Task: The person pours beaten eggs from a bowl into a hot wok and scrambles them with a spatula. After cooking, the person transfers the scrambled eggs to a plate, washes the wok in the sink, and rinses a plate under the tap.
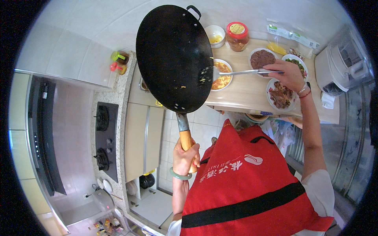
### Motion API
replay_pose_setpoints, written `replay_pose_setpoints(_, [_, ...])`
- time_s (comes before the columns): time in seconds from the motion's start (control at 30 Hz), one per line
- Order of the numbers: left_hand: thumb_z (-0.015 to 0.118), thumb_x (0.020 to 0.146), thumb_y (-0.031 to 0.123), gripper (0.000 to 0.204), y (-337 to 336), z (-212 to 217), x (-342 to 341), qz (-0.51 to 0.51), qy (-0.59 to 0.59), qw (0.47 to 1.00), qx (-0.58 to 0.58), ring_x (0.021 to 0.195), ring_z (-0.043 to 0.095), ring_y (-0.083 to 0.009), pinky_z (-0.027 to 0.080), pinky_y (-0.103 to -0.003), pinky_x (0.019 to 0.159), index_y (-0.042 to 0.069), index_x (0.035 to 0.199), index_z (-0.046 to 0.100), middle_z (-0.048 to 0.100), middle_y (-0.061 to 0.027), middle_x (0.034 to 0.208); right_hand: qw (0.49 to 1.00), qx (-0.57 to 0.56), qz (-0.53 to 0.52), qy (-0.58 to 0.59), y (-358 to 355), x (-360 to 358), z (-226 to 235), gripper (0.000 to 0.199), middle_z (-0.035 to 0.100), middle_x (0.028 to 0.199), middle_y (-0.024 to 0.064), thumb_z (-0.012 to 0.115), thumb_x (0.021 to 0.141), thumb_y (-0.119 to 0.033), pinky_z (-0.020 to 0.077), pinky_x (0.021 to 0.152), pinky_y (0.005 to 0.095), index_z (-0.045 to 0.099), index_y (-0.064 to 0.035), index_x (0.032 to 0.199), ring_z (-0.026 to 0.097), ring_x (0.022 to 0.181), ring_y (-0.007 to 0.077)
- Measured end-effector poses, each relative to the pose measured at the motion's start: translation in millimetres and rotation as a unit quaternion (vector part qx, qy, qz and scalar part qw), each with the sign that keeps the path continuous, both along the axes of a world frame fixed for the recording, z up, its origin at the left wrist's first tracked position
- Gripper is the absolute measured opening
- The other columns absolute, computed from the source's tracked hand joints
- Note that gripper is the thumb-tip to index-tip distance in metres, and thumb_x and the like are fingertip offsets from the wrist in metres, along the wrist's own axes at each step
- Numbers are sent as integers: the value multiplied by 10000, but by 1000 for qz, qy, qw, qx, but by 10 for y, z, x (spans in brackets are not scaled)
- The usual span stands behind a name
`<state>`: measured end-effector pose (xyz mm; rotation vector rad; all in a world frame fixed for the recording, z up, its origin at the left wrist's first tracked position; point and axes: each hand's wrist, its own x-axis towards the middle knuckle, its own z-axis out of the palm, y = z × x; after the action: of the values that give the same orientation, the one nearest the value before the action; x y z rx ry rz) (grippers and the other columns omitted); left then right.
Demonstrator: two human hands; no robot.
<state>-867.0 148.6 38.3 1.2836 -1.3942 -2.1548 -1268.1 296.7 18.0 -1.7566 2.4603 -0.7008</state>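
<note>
My left hand (184,157) is closed round the wooden handle of a black wok (169,55), which is held up and tipped to the right. A few yellowish scraps cling to its inside. With my right hand (290,75) I grip the handle of a metal spatula (244,72); its slotted blade lies at the wok's right rim. Just beneath that rim stands a white dish of yellow-orange cooked food (223,80), partly hidden by the wok. Below my right hand is a bowl of dark reddish meat pieces (280,96).
On the wooden counter (244,92) stand a plate of brown minced food (262,59), a bowl of chopped greens (295,65), a red-lidded jar (237,36), a small white bowl (215,36) and a white appliance (338,65). A gas hob (107,137) is at the left, above an open cabinet (153,204).
</note>
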Motion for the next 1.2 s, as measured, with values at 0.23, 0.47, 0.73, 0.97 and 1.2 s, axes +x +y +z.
replay_pose_setpoints(0.23, [560,803,-17,139,-28,-7,22,26,8,999,22,345,427,-122,385,-253,325,27,865,444,470,-46,533,995,11,-57,75,260,-87,105,255,580,763,58,670,799,-254,448,596,362,691,-189,1045,587,695,248])
replay_pose_setpoints(0.47, [569,810,-7,139,-32,23,30,14,1,1000,16,345,424,-119,382,-249,325,26,867,447,470,-47,538,994,-43,-72,64,-16,88,-54,243,591,768,54,666,810,-285,456,580,361,694,-192,1032,593,666,260])
replay_pose_setpoints(0.73, [564,809,-3,149,-50,36,99,49,16,998,28,342,405,-113,370,-251,317,16,896,446,463,-43,542,993,32,-107,36,341,76,10,246,628,793,57,645,837,-295,471,598,338,696,-166,1040,624,705,242])
replay_pose_setpoints(0.97, [542,805,-16,156,-88,7,200,81,81,991,73,337,385,-111,362,-262,306,15,916,437,445,-46,564,952,8,-158,-263,435,192,-165,259,679,789,102,616,878,-267,480,634,302,688,-92,1056,643,695,233])
replay_pose_setpoints(1.2, [542,806,-9,161,-2,42,174,79,60,993,70,350,395,-116,376,-261,318,12,921,432,446,-51,576,992,-21,-36,-115,146,523,52,264,643,817,102,627,863,-279,474,637,346,680,-102,1052,616,721,276])
